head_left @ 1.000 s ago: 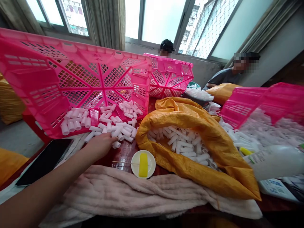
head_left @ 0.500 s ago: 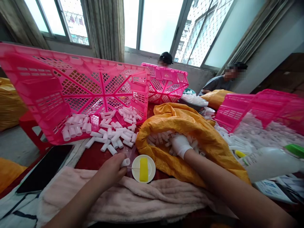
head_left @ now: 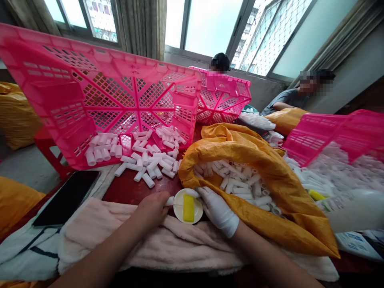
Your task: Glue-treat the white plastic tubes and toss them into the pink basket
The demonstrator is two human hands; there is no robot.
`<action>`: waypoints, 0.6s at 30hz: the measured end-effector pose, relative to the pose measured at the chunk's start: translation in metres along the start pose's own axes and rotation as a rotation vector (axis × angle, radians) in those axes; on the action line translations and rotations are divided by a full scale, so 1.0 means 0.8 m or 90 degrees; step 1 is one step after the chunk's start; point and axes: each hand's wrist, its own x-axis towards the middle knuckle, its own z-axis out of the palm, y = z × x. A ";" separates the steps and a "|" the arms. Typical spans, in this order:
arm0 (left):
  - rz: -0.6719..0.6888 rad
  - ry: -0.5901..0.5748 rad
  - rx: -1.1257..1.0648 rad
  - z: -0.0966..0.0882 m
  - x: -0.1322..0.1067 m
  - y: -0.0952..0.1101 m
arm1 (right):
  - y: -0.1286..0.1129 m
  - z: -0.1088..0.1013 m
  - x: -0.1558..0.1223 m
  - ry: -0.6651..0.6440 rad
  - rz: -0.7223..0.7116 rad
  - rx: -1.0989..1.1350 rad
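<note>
My left hand (head_left: 153, 210), bare, is closed on a short white plastic tube (head_left: 169, 201) at the left edge of a small white dish (head_left: 179, 214). A thin stick reaches from it towards the yellow block (head_left: 189, 209), which looks like a sponge, in the dish. My right hand (head_left: 218, 211), in a white glove, pinches another white tube (head_left: 193, 193) over the dish's far rim. Right of the dish lies an orange woven sack (head_left: 288, 200), its mouth open and full of white tubes (head_left: 243, 180).
A pink plastic crate (head_left: 138, 96) lies tipped on its side, loose tubes (head_left: 153, 164) spilling before it. A phone (head_left: 66, 198) and pink towel (head_left: 102, 224) lie in front. At right are a bottle (head_left: 354, 210) and more pink crates (head_left: 318, 134). Two people sit beyond.
My right hand has come out of the sack, moving left to the dish, with a white tube now in its fingers. My left hand still grips its tube by the dish. The view has shifted slightly.
</note>
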 end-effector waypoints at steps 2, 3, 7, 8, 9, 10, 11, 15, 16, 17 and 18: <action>-0.005 -0.004 0.008 -0.002 -0.001 0.003 | 0.000 -0.004 -0.005 -0.050 -0.039 -0.037; -0.005 -0.008 0.006 -0.003 -0.001 0.004 | -0.002 -0.009 -0.008 -0.076 -0.064 -0.058; 0.000 -0.005 -0.005 -0.003 -0.001 0.004 | -0.008 -0.020 -0.014 -0.088 -0.072 -0.083; -0.002 -0.002 -0.004 -0.003 -0.001 0.004 | -0.008 -0.019 -0.014 -0.077 -0.057 -0.089; -0.004 0.001 -0.001 -0.002 -0.001 0.003 | -0.008 -0.017 -0.015 -0.070 -0.050 -0.102; -0.005 0.004 0.004 0.000 -0.002 0.002 | -0.008 -0.016 -0.016 -0.069 -0.054 -0.118; -0.003 0.008 0.010 0.001 -0.002 0.001 | -0.007 -0.014 -0.018 -0.075 -0.069 -0.134; 0.016 0.012 0.028 0.003 -0.002 -0.001 | -0.006 -0.017 -0.025 -0.105 -0.132 -0.143; 0.018 0.009 0.029 0.003 -0.002 -0.001 | -0.007 -0.018 -0.026 -0.101 -0.126 -0.136; 0.018 0.007 0.030 0.003 -0.002 -0.001 | -0.007 -0.019 -0.027 -0.096 -0.114 -0.131; 0.016 0.008 0.032 0.003 -0.002 -0.001 | -0.007 -0.019 -0.027 -0.092 -0.100 -0.130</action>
